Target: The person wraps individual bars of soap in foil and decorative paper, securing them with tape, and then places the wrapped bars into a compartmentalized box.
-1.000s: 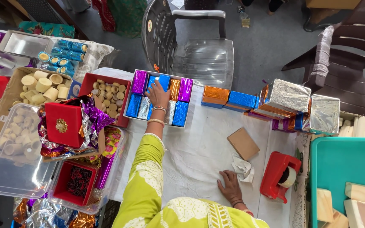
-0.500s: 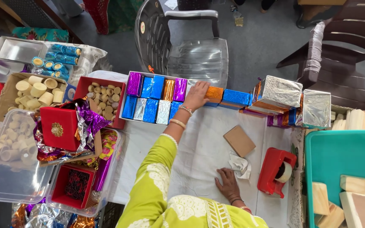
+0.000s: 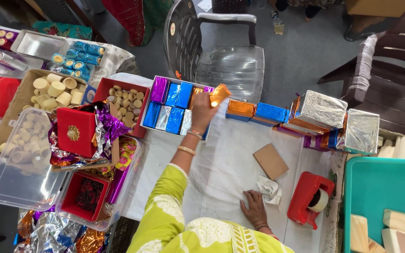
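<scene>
Left grip (image 3: 205,110) grasped an orange foil-wrapped block (image 3: 220,93) above the tray of wrapped blocks (image 3: 176,110); right hand (image 3: 255,209) lay flat, released, on the surface (image 3: 221,168). Seating it squarely looked advisable.

Glossy orange foil block (image 3: 220,94), matt white cloth table cover (image 3: 226,168), smooth red plastic tape dispenser (image 3: 308,198)

Orange foil block (image 3: 220,94), prob. copper-tinted

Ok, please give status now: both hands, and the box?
Left hand holds an orange foil block over the tray of wrapped blocks. Right hand flat on table, beside crumpled paper.
</scene>
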